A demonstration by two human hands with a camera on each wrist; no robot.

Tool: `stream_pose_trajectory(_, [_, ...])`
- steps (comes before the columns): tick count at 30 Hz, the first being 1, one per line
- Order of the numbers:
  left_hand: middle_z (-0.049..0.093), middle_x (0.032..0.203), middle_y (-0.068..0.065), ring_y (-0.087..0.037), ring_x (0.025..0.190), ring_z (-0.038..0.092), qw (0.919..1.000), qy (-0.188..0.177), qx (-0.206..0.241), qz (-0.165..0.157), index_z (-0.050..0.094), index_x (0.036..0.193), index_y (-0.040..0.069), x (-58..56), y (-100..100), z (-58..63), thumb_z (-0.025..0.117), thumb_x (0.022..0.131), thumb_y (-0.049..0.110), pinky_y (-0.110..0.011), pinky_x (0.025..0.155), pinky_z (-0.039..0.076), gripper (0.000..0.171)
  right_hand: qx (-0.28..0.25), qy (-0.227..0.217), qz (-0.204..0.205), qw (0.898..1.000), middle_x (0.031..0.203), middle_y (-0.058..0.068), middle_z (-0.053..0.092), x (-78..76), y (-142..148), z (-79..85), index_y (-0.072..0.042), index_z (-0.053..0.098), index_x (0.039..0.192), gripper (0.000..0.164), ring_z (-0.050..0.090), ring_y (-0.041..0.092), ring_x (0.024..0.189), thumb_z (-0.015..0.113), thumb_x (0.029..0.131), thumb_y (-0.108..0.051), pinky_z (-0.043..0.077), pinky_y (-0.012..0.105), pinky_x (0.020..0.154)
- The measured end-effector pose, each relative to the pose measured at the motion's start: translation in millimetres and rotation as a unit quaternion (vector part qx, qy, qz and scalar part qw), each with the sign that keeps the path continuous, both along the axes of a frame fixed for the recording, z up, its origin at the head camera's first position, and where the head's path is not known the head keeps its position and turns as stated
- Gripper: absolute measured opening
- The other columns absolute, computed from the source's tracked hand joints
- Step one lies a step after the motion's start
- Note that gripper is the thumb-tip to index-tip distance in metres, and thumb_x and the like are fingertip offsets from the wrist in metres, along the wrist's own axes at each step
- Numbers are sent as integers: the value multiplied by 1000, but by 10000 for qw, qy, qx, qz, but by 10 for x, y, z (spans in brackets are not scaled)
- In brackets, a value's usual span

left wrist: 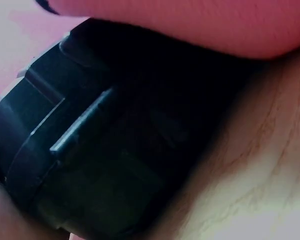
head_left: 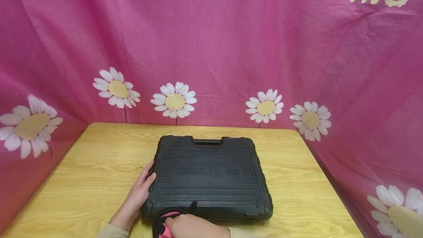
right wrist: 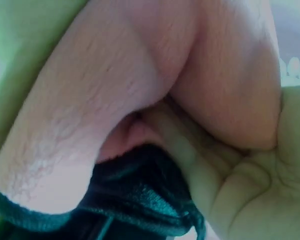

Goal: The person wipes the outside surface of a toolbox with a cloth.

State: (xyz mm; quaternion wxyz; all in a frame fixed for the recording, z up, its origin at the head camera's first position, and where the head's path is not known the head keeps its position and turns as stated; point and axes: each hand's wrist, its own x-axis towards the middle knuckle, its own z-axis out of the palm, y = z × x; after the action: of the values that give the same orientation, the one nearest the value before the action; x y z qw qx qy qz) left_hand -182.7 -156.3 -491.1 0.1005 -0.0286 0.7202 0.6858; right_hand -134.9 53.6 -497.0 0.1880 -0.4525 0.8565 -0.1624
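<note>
A black plastic tool case (head_left: pixel 208 173) with raised lettering lies on the table, its handle (head_left: pixel 207 142) on the far side. My left hand (head_left: pixel 138 194) rests against the case's left side, fingers extended along it. In the left wrist view the ribbed side of the case (left wrist: pixel 85 120) fills the middle. My right hand (head_left: pixel 195 227), at the near edge of the case, pinches a pink cloth item with black trim (head_left: pixel 166 230). The right wrist view shows its black trim (right wrist: pixel 145 195) between thumb and fingers. Most of this item is hidden, so its kind is unclear.
The light wooden table (head_left: pixel 99 157) extends to both sides of the case and behind it. A pink curtain with printed daisies (head_left: pixel 211 47) hangs along the table's back and sides.
</note>
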Motion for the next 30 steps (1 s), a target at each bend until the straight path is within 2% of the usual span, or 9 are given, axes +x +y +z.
stream_pose_trajectory(3, [4, 173, -19, -43, 159, 7, 9999, -34, -151, 32, 12, 167, 19, 0, -4, -11, 39, 113, 28, -61, 126, 12, 62, -322, -36, -159, 9993, 80, -21, 55, -16, 98, -109, -22, 63, 102, 17, 51, -12, 72, 63, 102, -39, 42, 7, 64])
stream_pose_trajectory(6, [4, 173, -19, -44, 159, 6, 9997, -89, -198, 58, 12, 167, 20, -4, -3, -17, 40, 113, 30, -61, 126, 12, 62, -764, -307, -375, 9959, 79, -20, 57, 63, 222, 121, -21, 63, 96, 15, 53, -13, 76, 62, 102, -35, 45, 8, 67])
stream_pose_trajectory(10, [2, 174, -18, -43, 159, 4, 9999, -118, -102, 49, 11, 167, 20, -11, -11, -21, 38, 113, 28, -61, 126, 11, 61, -1273, -862, -998, 9831, 72, -18, 53, 280, 387, 822, -18, 60, 84, 14, 51, -9, 70, 62, 98, -16, 45, 10, 66])
stream_pose_trajectory(11, [2, 174, -18, -43, 159, 3, 9999, -124, -83, 40, 11, 167, 20, -13, -15, -23, 38, 113, 28, -61, 126, 11, 61, -1421, -1072, -1199, 9767, 71, -17, 52, 306, 438, 917, -17, 60, 83, 15, 51, -8, 69, 62, 97, -13, 45, 11, 66])
stream_pose_trajectory(16, [1, 174, -17, -42, 159, 1, 9999, -113, -110, 0, 11, 167, 20, -25, -26, -29, 38, 113, 29, -61, 126, 9, 61, -2090, -1631, -2016, 9429, 62, -14, 48, 350, 708, 1182, -15, 58, 76, 23, 47, -4, 62, 57, 95, -4, 40, 14, 61])
stream_pose_trajectory(20, [3, 174, -17, -42, 159, 2, 9998, -111, -191, 23, 12, 167, 20, -24, -22, -23, 39, 113, 30, -62, 126, 9, 62, -2524, -1320, -2162, 9339, 63, -13, 45, 329, 935, 1267, -11, 56, 73, 25, 44, -4, 59, 55, 97, -2, 40, 15, 56])
stream_pose_trajectory(25, [3, 173, -19, -43, 159, 4, 9997, -123, -202, 16, 12, 167, 20, -14, -4, -5, 39, 113, 29, -61, 126, 11, 62, -3329, -1602, -2375, 8984, 71, -11, 57, 268, 1232, 1312, 6, 63, 89, 19, 56, -2, 64, 54, 101, -6, 49, 20, 60])
stream_pose_trajectory(28, [2, 173, -19, -43, 159, 2, 9998, -130, -156, -3, 11, 167, 20, -11, 3, -2, 39, 113, 30, -62, 126, 10, 62, -3842, -2340, -2451, 8588, 75, -8, 67, 215, 1418, 1311, 10, 62, 100, 27, 67, 3, 70, 49, 107, -12, 55, 23, 66])
stream_pose_trajectory(30, [1, 174, -18, -43, 159, 2, 9998, -128, -132, -25, 11, 167, 20, -10, 6, -8, 39, 113, 30, -61, 126, 11, 62, -4150, -2716, -2454, 8330, 82, -7, 71, 175, 1545, 1297, 4, 62, 108, 27, 70, 6, 77, 44, 110, -16, 58, 25, 71])
